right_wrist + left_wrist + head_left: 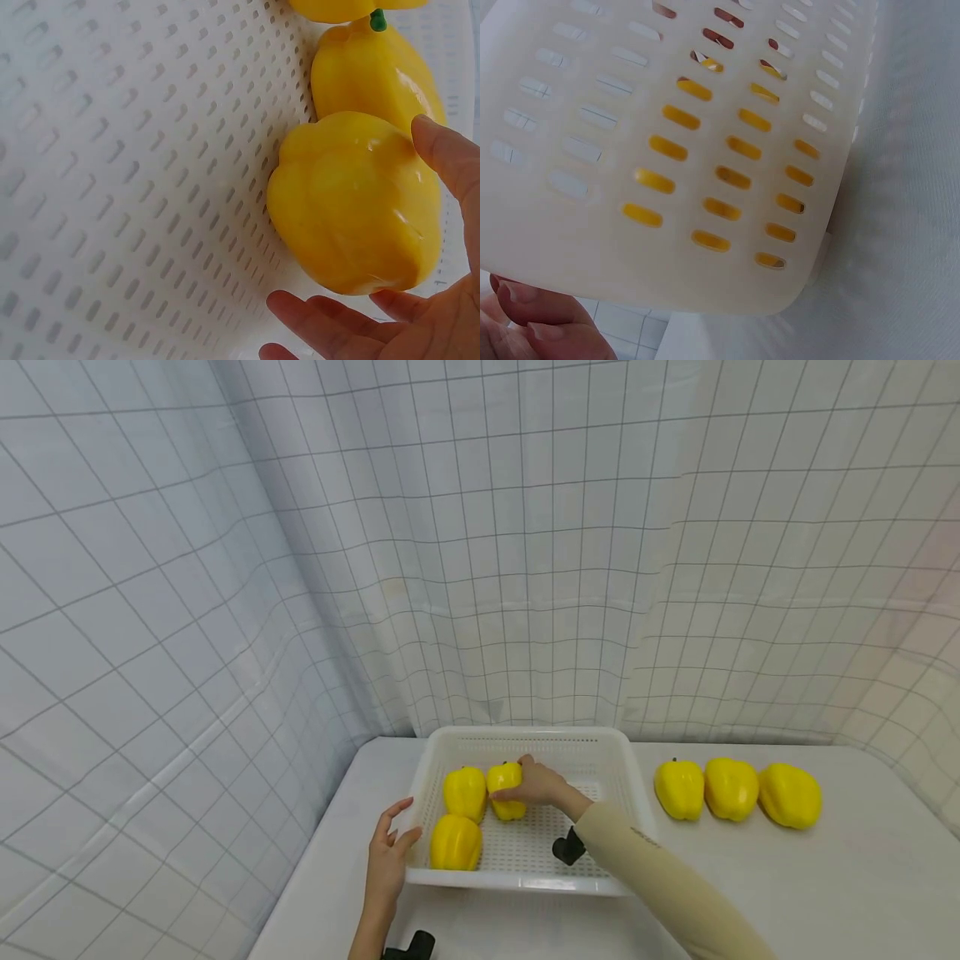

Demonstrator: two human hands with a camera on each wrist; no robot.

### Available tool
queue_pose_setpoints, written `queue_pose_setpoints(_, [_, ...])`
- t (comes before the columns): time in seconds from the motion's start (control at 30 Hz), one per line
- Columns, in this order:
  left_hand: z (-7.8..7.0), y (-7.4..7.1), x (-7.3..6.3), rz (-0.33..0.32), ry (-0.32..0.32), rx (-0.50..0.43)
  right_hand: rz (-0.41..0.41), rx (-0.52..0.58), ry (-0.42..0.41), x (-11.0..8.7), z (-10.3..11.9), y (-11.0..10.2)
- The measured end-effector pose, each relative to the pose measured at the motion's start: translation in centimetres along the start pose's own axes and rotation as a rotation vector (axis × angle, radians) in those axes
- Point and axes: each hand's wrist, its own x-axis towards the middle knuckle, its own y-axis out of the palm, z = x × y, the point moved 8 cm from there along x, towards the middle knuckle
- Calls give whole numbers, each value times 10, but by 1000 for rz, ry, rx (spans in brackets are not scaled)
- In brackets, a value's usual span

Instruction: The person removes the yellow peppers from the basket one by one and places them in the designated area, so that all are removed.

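Observation:
A white perforated plastic basket (510, 882) holds three yellow bell peppers: one at the back left (464, 792), one at the front left (455, 842) and one in the middle. My right hand (542, 782) reaches over the basket and grips the middle yellow bell pepper (352, 202). Its thumb lies against the pepper's upper side, while the other fingers spread along the lower end. At the basket's left rim is my left hand (386, 862), thumb over the edge. In the left wrist view, curled fingers (551, 330) show right at the rim.
Three more yellow bell peppers stand in a row on the white table right of the basket: a left one (679, 790), a middle one (731, 788) and a right one (791, 796). A white grid-patterned curtain (517, 568) encloses the table's back and sides.

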Motion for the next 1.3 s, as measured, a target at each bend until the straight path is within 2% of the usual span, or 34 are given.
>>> queue_pose_setpoints(0.47, [0,-1,0,-7,-2,4,-13,2,20,2,0,6])
queue_pose_setpoints(0.77, [1,0,1,-7,2,10,-26,28,21,-4,-1,3])
queue_pose_setpoints(1.07, [-2,0,-1,-1,13,10,-22,-12,31,-5,-6,1])
queue_pose_setpoints(1.3, [2,0,2,4,1,-6,-34,-26,42,-8,-12,-2])
